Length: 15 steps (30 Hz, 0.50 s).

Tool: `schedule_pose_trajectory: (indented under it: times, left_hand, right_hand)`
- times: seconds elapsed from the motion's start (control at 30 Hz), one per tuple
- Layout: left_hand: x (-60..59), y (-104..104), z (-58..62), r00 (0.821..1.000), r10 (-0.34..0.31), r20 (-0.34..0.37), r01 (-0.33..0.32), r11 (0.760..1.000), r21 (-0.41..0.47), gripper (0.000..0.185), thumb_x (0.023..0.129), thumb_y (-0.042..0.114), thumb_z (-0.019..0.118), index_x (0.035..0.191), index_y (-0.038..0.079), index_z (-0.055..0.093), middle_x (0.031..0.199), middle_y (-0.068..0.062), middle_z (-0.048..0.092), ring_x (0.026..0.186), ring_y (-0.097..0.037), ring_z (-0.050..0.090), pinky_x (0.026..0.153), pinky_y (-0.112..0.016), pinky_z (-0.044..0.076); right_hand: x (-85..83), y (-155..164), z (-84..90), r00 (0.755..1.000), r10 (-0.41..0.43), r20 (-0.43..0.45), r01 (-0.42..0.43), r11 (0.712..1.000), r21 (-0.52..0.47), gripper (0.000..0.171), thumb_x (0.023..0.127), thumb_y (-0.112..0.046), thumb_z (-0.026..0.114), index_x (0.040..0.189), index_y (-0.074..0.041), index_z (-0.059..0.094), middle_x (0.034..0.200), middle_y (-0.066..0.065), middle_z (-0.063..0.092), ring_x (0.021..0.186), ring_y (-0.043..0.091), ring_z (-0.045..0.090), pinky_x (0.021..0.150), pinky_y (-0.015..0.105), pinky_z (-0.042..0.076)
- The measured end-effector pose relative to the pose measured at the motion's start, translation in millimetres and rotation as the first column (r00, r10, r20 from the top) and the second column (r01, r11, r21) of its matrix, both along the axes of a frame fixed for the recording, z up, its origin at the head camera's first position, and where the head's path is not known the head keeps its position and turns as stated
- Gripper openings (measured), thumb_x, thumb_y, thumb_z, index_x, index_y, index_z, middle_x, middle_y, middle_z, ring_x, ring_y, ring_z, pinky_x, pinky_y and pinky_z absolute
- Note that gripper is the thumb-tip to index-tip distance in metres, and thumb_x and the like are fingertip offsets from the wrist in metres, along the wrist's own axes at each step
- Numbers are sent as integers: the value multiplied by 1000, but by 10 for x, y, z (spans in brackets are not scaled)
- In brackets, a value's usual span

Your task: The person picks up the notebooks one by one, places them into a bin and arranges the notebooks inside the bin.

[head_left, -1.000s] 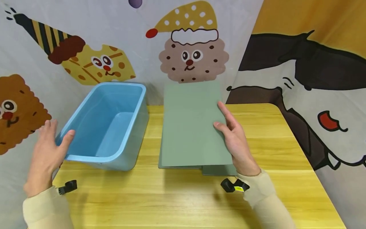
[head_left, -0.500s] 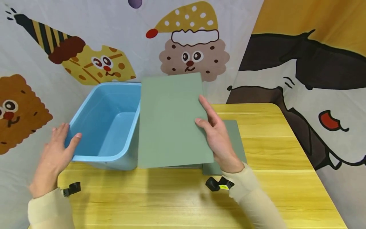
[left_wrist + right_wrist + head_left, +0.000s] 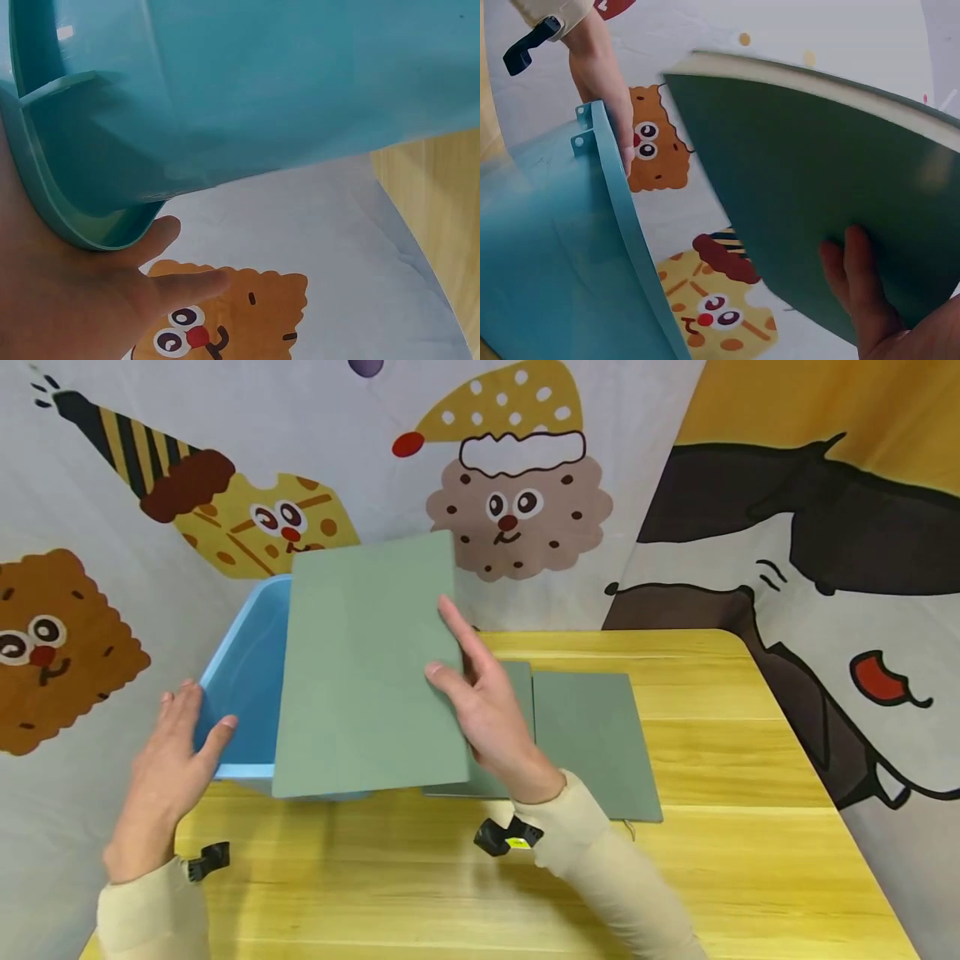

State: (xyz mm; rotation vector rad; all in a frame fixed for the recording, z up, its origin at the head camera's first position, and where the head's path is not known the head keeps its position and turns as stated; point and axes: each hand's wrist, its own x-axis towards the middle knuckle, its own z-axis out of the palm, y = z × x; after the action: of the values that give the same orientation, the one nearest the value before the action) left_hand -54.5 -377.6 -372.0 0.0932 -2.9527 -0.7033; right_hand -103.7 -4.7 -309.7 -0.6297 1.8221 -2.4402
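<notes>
Lower left, the left hand [image 3: 168, 764] rests loosely spread against the rim of a blue bin [image 3: 246, 772], while mid-frame the right hand [image 3: 491, 714] grips a raised green book [image 3: 367, 668], two more books [image 3: 592, 747] lying beyond, right of centre.

Person is wearing cream long sleeves [image 3: 611, 868], fabric creasing lightly, cuffs ending at the wrists. Left hand [image 3: 161, 768] and right hand [image 3: 491, 718] are going bare. Each wrist is carrying a small black unit: left unit [image 3: 210, 862] showing a bent, hooked profile; right unit [image 3: 491, 837] looking two-lobed, bearing a bright yellow label [image 3: 519, 843].
</notes>
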Motion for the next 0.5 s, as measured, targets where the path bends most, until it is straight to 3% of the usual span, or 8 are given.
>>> schedule_pose_trajectory:
  times: [0.2,0.5]
  left_hand:
    - [18,23,-30,999,34,-14,-34,999,4,76,111,47,31,165,1,3,171,-21,-2,157,-41,-9,116,-76,5]
    - [-6,46,-47,999,40,-24,-39,999,8,74,111,46,30,165,0,6,172,-20,-2,157,-43,-7,118,-73,4]
  right_hand:
    - [-63,-296,-5,1000,23,-16,-22,998,55,74,100,3,53,165,-24,29,167,-19,25,154,-2,14,126,31,16]
    - [-230,-706,-99,993,18,120,-26,998,66,77,100,2,56,164,-30,29,166,-19,25,153,4,19,124,32,22]
